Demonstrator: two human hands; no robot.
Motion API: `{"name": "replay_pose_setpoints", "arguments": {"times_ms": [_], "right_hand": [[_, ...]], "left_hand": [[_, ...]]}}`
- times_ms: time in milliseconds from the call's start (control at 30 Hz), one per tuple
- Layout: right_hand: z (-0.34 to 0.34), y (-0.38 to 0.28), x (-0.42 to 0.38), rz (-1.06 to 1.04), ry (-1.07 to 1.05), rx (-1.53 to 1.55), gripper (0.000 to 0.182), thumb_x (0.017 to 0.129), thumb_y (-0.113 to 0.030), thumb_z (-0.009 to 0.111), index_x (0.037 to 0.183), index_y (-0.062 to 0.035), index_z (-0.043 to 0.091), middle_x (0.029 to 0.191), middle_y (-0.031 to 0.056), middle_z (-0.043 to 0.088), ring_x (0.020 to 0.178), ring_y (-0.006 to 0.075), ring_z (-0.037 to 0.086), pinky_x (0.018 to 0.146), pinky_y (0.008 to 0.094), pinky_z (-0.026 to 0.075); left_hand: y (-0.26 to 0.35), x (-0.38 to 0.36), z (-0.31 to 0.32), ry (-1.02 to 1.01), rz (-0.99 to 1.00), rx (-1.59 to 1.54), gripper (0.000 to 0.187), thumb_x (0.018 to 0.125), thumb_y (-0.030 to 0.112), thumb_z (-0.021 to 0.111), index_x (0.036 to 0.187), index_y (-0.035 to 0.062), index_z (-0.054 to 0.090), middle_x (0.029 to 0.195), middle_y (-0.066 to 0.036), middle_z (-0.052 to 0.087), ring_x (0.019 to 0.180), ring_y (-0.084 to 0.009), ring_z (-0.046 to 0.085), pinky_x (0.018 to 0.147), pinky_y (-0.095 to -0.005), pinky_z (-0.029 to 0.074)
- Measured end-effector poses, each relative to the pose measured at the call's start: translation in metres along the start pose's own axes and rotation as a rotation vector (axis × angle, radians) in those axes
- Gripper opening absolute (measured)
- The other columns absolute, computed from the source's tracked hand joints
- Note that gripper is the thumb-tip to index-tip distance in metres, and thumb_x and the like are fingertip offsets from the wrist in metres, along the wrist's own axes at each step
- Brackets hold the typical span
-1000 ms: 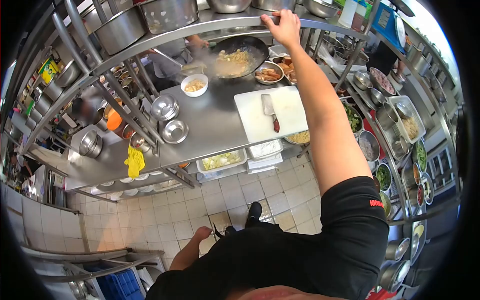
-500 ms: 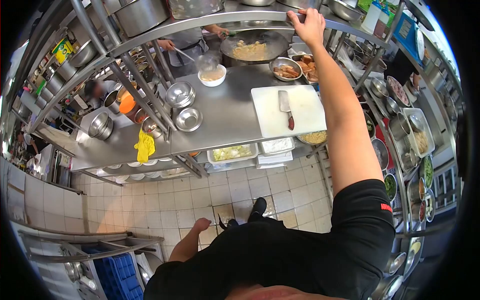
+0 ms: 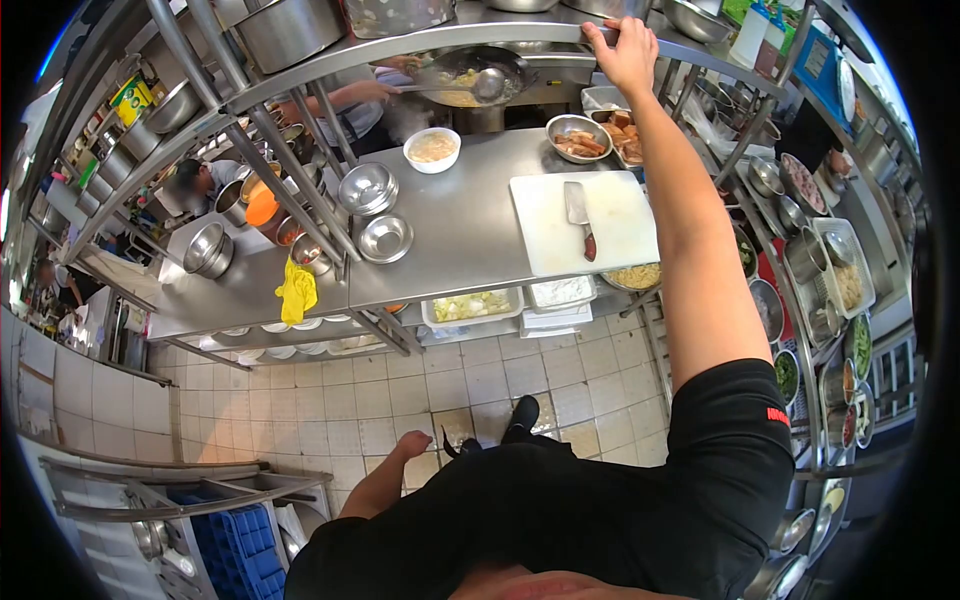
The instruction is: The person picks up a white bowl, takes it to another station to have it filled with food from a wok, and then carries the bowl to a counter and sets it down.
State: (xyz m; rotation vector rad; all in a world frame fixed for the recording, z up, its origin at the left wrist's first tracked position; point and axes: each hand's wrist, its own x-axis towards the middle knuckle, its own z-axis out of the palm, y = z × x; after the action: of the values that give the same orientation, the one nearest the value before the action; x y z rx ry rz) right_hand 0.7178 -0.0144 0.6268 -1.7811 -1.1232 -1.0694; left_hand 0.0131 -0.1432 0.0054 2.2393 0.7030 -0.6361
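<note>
My right hand (image 3: 625,55) reaches up to the steel overhead shelf (image 3: 430,48), its fingers hooked over the front edge and its thumb set apart. My left hand (image 3: 412,443) hangs low by my side above the floor; its fingers are mostly hidden, and nothing shows in it. Below my right arm, a cleaver (image 3: 577,215) with a reddish-brown handle lies on a white cutting board (image 3: 625,235). A white bowl of pale food (image 3: 433,150) stands on the steel counter (image 3: 460,225). Behind the counter, a co-worker holds a ladle (image 3: 489,85) in a tilted wok (image 3: 515,75).
Metal bowls (image 3: 385,239) and a yellow cloth (image 3: 296,292) are on the counter's left part. A bowl of browned pieces (image 3: 578,138) sits behind the board. Ingredient containers (image 3: 845,265) line the right side. Blue crates (image 3: 240,545) stand at lower left.
The co-worker's ladle has gone from the white bowl to the wok, which is now tilted and farther left. My right hand stays on the shelf edge. The view has shifted slightly.
</note>
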Motion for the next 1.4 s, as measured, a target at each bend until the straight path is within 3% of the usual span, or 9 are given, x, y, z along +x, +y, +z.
{"name": "replay_pose_setpoints", "arguments": {"times_ms": [33,133,233,333,433,633,733,1033,1400], "right_hand": [[0.0,0.0,0.0,0.002,0.0,0.002,0.064,0.087,-0.066,0.061,0.107,-0.0061,0.066,0.109,0.0138,0.06,0.116,0.031,0.055,0.115,0.0482,0.027],[0.001,0.0,-0.001,0.0,0.011,0.002,0.063,0.087,-0.066,0.061,0.107,-0.0064,0.067,0.109,0.0136,0.061,0.116,0.0308,0.055,0.115,0.0481,0.027],[0.003,0.001,-0.001,-0.015,0.034,-0.007,0.062,0.087,-0.065,0.062,0.106,-0.0067,0.067,0.109,0.0131,0.061,0.115,0.0304,0.055,0.115,0.0479,0.027],[0.002,0.0,-0.001,-0.014,0.032,-0.002,0.061,0.087,-0.065,0.062,0.106,-0.0067,0.067,0.108,0.0125,0.061,0.114,0.0298,0.055,0.114,0.0477,0.028],[0.001,-0.002,-0.001,-0.005,0.027,-0.005,0.061,0.087,-0.065,0.062,0.105,-0.0067,0.067,0.107,0.0122,0.06,0.113,0.0295,0.055,0.114,0.0477,0.028],[0.005,0.001,-0.001,-0.014,0.037,-0.018,0.062,0.087,-0.065,0.062,0.107,-0.0069,0.066,0.108,0.0125,0.06,0.115,0.0299,0.055,0.114,0.0488,0.027],[0.006,0.001,-0.002,-0.012,0.039,-0.024,0.062,0.087,-0.065,0.061,0.107,-0.0071,0.066,0.108,0.0125,0.06,0.115,0.0301,0.055,0.114,0.0491,0.027],[0.006,0.001,-0.002,-0.02,0.047,-0.017,0.061,0.088,-0.066,0.06,0.106,-0.0077,0.067,0.108,0.0127,0.06,0.114,0.0312,0.055,0.113,0.0487,0.028],[0.008,0.003,-0.002,-0.05,0.084,-0.029,0.059,0.088,-0.065,0.061,0.103,-0.0083,0.066,0.104,0.0114,0.06,0.11,0.0303,0.056,0.111,0.0483,0.03]], "left_hand": [[-0.002,-0.001,-0.003,-0.015,0.058,0.107,0.035,0.096,0.03,0.046,0.105,0.0085,0.072,0.11,-0.019,0.069,0.105,-0.0394,0.065,0.096,-0.0487,0.051],[-0.006,-0.003,-0.005,-0.06,-0.059,-0.042,0.035,0.097,0.03,0.045,0.106,0.009,0.072,0.112,-0.02,0.069,0.108,-0.0397,0.064,0.096,-0.049,0.051],[-0.01,-0.002,-0.007,-0.099,0.053,0.204,0.034,0.096,0.028,0.046,0.109,0.0098,0.072,0.113,-0.02,0.069,0.109,-0.0397,0.063,0.096,-0.0491,0.051],[-0.004,-0.008,-0.01,-0.022,-0.014,0.054,0.028,0.091,0.024,0.052,0.095,0.0031,0.07,0.099,-0.016,0.071,0.09,-0.0328,0.07,0.081,-0.0426,0.057],[0.001,-0.007,-0.016,-0.123,0.0,0.119,0.032,0.095,0.027,0.047,0.11,0.0086,0.07,0.109,-0.019,0.069,0.109,-0.0389,0.064,0.094,-0.0479,0.052],[-0.007,0.005,-0.006,-0.081,0.103,0.232,0.032,0.096,0.027,0.047,0.108,0.0093,0.071,0.107,-0.019,0.069,0.108,-0.0381,0.065,0.094,-0.0479,0.053],[-0.011,0.007,-0.001,-0.03,0.044,0.108,0.032,0.096,0.028,0.048,0.106,0.0087,0.071,0.107,-0.019,0.07,0.107,-0.038,0.065,0.093,-0.0484,0.053],[-0.014,0.009,-0.006,-0.118,0.08,0.262,0.033,0.096,0.026,0.045,0.106,0.0074,0.071,0.109,-0.019,0.07,0.111,-0.0381,0.065,0.096,-0.0484,0.052],[-0.014,0.001,0.003,-0.038,0.094,0.147,0.031,0.096,0.024,0.047,0.107,0.0096,0.071,0.11,-0.019,0.069,0.107,-0.0384,0.064,0.095,-0.049,0.052]]}}
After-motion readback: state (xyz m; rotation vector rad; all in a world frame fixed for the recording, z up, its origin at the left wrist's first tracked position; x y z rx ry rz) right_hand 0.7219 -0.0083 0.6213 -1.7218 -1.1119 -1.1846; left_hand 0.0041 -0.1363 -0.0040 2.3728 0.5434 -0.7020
